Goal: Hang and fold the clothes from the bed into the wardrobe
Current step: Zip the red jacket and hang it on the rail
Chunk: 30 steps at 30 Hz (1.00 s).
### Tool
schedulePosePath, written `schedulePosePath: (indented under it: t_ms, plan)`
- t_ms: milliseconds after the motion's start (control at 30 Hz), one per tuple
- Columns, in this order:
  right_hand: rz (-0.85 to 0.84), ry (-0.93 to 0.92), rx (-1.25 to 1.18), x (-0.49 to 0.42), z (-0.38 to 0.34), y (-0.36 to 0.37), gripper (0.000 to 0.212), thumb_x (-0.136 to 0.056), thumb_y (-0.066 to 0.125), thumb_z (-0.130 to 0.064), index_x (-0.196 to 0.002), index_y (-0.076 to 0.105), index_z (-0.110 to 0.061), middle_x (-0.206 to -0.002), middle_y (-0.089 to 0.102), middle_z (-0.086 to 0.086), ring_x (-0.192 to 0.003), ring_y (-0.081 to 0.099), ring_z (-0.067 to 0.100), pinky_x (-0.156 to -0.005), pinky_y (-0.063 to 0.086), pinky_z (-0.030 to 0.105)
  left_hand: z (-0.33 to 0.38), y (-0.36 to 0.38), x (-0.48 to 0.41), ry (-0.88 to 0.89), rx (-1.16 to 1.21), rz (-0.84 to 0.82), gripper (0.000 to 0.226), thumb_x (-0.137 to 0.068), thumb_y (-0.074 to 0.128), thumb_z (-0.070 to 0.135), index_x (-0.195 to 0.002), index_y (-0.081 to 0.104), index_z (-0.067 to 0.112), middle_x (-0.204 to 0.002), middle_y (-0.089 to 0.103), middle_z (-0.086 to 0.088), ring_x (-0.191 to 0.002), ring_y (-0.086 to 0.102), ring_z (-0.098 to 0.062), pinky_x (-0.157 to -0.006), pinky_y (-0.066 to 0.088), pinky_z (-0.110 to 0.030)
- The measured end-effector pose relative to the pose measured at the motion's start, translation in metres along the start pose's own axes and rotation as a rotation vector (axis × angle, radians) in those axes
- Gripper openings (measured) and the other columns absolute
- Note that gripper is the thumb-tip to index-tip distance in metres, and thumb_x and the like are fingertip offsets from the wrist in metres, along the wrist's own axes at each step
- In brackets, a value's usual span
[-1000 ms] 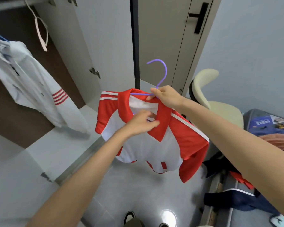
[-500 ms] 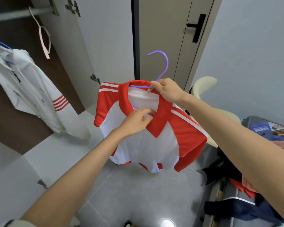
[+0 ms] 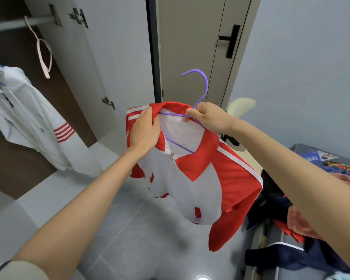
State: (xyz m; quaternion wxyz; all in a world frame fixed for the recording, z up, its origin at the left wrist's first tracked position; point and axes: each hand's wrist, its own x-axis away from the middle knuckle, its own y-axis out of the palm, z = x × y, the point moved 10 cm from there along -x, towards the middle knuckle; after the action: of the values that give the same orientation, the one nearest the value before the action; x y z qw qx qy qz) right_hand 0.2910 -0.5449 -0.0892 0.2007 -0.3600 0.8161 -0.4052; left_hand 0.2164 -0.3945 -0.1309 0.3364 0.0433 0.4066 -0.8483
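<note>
Grey tiled floor (image 3: 150,243), glossy, with a light glare at the bottom edge. The wardrobe (image 3: 12,162) is open at left, with a dark brown inside and a pale ledge (image 3: 38,197) along its base. Its rail (image 3: 10,25) runs across the top left. A pink hanger (image 3: 43,55) hangs bare on the rail, and a white jacket (image 3: 28,126) with red sleeve stripes hangs further left, its hem reaching down to the ledge. The wardrobe door (image 3: 117,57) is swung open, hinges showing, its edge beside the dark jamb. The room door (image 3: 190,47) behind is closed, black handle on the right. Blue-grey wall (image 3: 303,73) at right, with a cream chair (image 3: 241,104) in the corner just behind the right wrist.

The bed (image 3: 258,245) edge is at lower right, with clothes (image 3: 287,257) heaped on it: navy, coral and red pieces, some spilling over the side.

The red and white shirt (image 3: 196,188) is held in mid-air over the floor, between wardrobe and bed, touching neither. It sits on a purple hanger (image 3: 206,85), hook up and free. The left hand (image 3: 143,130) grips the collar and shoulder on the shirt's left side. The right hand (image 3: 209,118) has its fingers curled round the hanger at the base of the hook.

Open floor lies under and left of the shirt, and the rail span between the pink hanger and the wardrobe door is free.
</note>
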Motion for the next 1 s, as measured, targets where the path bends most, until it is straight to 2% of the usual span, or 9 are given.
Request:
schedulePosePath:
  t_ms: [200,267,367,533,633,700,833,900,1000]
  plan:
    - [0.08,0.045,-0.004,0.022,0.027,-0.019,0.046,-0.102,0.041,-0.029,-0.061,0.06,-0.024,-0.055,0.035,-0.001,-0.049,0.033,0.011,-0.048,0.033,0.015,0.056,0.025,0.034,0.25,-0.049,-0.049,0.008,-0.098,0.041,0.018,-0.091,0.045,0.016,-0.091,0.054,0.0,-0.081,0.054,-0.019,-0.06,0.034,-0.021]
    - [0.072,0.042,-0.011,0.03,0.031,-0.021,0.044,-0.102,0.041,-0.03,-0.07,0.069,-0.016,-0.052,0.035,-0.004,-0.046,0.035,0.01,-0.047,0.033,0.012,0.053,0.038,0.039,0.237,-0.142,-0.111,0.013,-0.096,0.045,0.023,-0.086,0.039,0.017,-0.089,0.048,0.001,-0.082,0.053,-0.022,-0.056,0.031,-0.023]
    - [0.052,0.047,-0.001,0.039,0.04,-0.016,0.044,-0.103,0.039,-0.032,-0.088,0.072,-0.006,-0.054,0.037,-0.003,-0.047,0.038,0.009,-0.048,0.033,0.013,0.042,0.047,0.046,0.135,-0.206,-0.159,0.028,-0.09,0.056,0.04,-0.096,0.044,0.015,-0.1,0.05,-0.002,-0.095,0.05,-0.023,-0.074,0.044,-0.035]
    - [-0.017,0.015,-0.013,0.053,0.041,0.0,0.045,-0.102,0.041,-0.033,-0.061,0.053,-0.018,-0.058,0.037,0.001,-0.055,0.034,0.015,-0.048,0.031,0.017,0.065,0.041,0.058,0.326,-0.328,-0.103,0.053,-0.09,0.057,0.043,-0.135,0.041,0.018,-0.129,0.04,-0.008,-0.118,0.037,-0.026,-0.101,0.032,-0.041]
    - [-0.044,-0.054,-0.014,0.057,0.027,0.009,0.036,-0.103,0.038,-0.027,-0.092,0.065,-0.007,-0.083,0.059,0.013,-0.076,0.053,0.027,-0.072,0.04,0.025,0.055,0.059,0.061,0.291,-0.388,-0.302,0.043,-0.098,0.042,0.042,-0.133,0.043,0.017,-0.131,0.051,-0.007,-0.125,0.042,-0.027,-0.11,0.024,-0.048]
    - [-0.035,-0.124,-0.072,0.059,0.016,0.011,0.029,-0.104,0.037,-0.024,-0.103,0.061,-0.009,-0.102,0.064,0.013,-0.092,0.056,0.029,-0.089,0.043,0.034,0.048,0.055,0.061,0.229,-0.34,-0.335,0.035,-0.1,0.04,0.04,-0.113,0.05,0.009,-0.111,0.061,-0.013,-0.108,0.053,-0.033,-0.094,0.037,-0.045]
    - [0.012,-0.198,-0.133,0.058,0.001,0.006,0.01,-0.102,0.042,-0.025,-0.109,0.043,-0.018,-0.072,0.052,-0.006,-0.061,0.048,0.002,-0.066,0.04,0.015,0.031,0.033,0.057,0.125,-0.201,-0.304,0.024,-0.1,0.044,0.031,-0.089,0.043,0.01,-0.098,0.054,-0.02,-0.098,0.048,-0.035,-0.082,0.034,-0.04]
    - [-0.031,-0.135,-0.181,0.052,0.007,0.011,0.023,-0.1,0.047,-0.026,-0.117,0.034,-0.017,-0.064,0.04,-0.007,-0.05,0.038,0.004,-0.054,0.034,0.012,0.014,0.02,0.054,0.079,-0.201,-0.285,0.023,-0.1,0.043,0.031,-0.088,0.041,0.012,-0.098,0.052,-0.018,-0.097,0.046,-0.033,-0.079,0.031,-0.037]
    - [-0.165,-0.048,-0.039,0.042,0.019,0.033,0.031,-0.098,0.05,-0.031,-0.117,0.045,-0.006,-0.082,0.053,0.009,-0.071,0.047,0.017,-0.067,0.039,0.029,-0.014,-0.005,0.044,0.029,-0.219,-0.247,0.024,-0.1,0.044,0.031,-0.089,0.042,0.01,-0.098,0.052,-0.018,-0.097,0.046,-0.034,-0.078,0.031,-0.037]
